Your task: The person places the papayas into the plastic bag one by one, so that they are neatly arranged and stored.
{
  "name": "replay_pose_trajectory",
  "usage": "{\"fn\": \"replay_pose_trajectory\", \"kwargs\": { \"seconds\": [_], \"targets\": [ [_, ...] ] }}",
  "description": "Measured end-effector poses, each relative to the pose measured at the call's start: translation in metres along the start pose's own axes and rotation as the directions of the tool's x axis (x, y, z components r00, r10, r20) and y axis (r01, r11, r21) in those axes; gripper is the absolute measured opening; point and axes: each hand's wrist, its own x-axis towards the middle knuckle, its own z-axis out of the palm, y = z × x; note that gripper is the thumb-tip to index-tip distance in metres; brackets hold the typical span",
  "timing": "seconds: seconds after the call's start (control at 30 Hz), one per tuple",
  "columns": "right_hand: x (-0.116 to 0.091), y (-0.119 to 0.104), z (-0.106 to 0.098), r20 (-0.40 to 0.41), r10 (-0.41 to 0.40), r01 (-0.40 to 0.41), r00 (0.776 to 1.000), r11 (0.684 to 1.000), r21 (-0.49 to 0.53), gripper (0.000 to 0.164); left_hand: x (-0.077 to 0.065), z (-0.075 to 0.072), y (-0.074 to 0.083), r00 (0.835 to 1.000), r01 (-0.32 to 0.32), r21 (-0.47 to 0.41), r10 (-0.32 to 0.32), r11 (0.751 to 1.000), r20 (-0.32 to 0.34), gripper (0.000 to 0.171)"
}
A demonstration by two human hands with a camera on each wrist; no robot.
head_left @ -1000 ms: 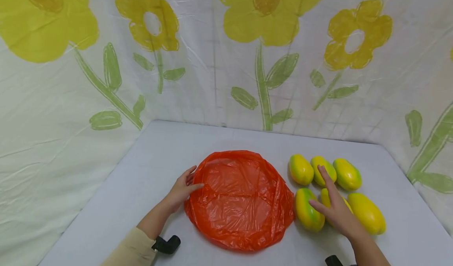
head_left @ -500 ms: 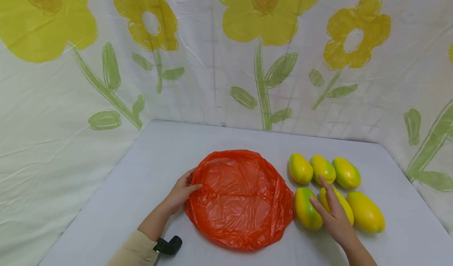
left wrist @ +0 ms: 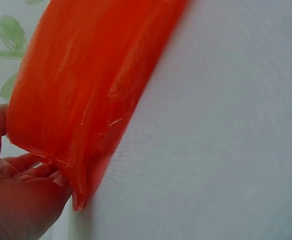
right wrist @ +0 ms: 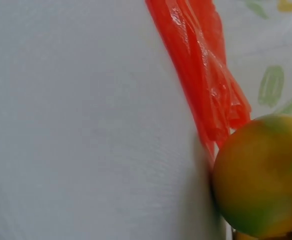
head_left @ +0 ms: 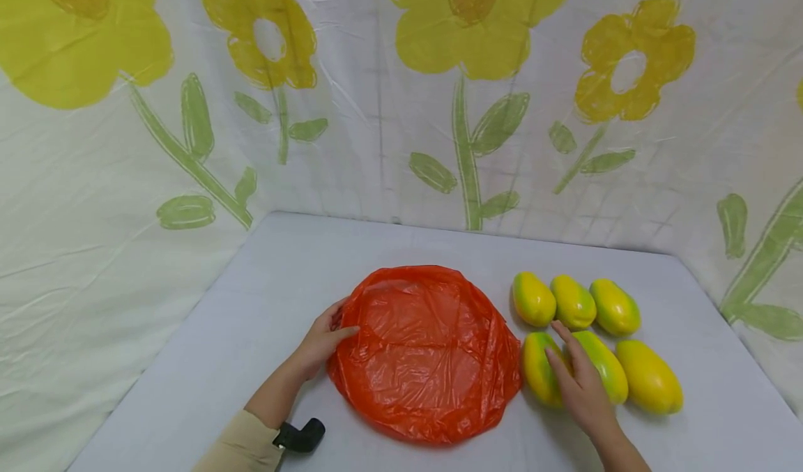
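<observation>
A round, wrinkled red plastic bag (head_left: 420,353) lies spread in the middle of the table in the head view. My left hand (head_left: 320,339) grips its left edge, thumb over the top and fingers tucked below; the left wrist view shows the hand (left wrist: 23,190) around the bag's rim (left wrist: 71,100). To the right, my right hand (head_left: 583,388) lies over the front-left yellow-green mango (head_left: 535,371), fingers extended along its right side. Whether they touch it is unclear. That mango (right wrist: 261,175) fills the right wrist view's lower right, close by the bag (right wrist: 201,75); the hand is nearly hidden there.
Two more mangoes, a middle one (head_left: 602,367) and a right one (head_left: 649,378), share the front row. Behind stand three others, left (head_left: 534,299), middle (head_left: 574,302) and right (head_left: 615,307). A flower-printed white curtain (head_left: 351,186) borders the white table (head_left: 282,270).
My right hand has moved down and left, from above the middle front mango to the front-left one. The left hand's thumb and fingers have drawn in slightly on the bag's edge.
</observation>
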Motion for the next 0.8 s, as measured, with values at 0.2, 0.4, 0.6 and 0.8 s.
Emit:
{"fn": "replay_pose_trajectory", "kwargs": {
  "seconds": [0.2, 0.4, 0.6, 0.8],
  "targets": [
    [-0.001, 0.002, 0.004, -0.035, 0.013, -0.012, 0.999, 1.000, 0.023, 0.049, -0.002, 0.000, 0.001, 1.000, 0.001, -0.013, -0.001, 1.000, 0.003, 0.058],
    [0.000, 0.006, 0.010, 0.007, 0.064, -0.064, 0.998, 0.997, 0.046, 0.054, -0.002, 0.000, 0.001, 1.000, -0.004, -0.015, 0.004, 1.000, 0.008, 0.058],
    [0.000, 0.008, 0.015, 0.044, 0.089, -0.093, 0.995, 0.991, 0.100, 0.063, -0.003, 0.000, 0.001, 1.000, -0.009, -0.015, 0.009, 1.000, 0.013, 0.058],
    [0.000, 0.009, 0.017, 0.087, 0.134, -0.147, 0.987, 0.977, 0.156, 0.063, -0.003, 0.001, 0.000, 1.000, -0.005, -0.006, 0.005, 1.000, 0.009, 0.058]
  ]
}}
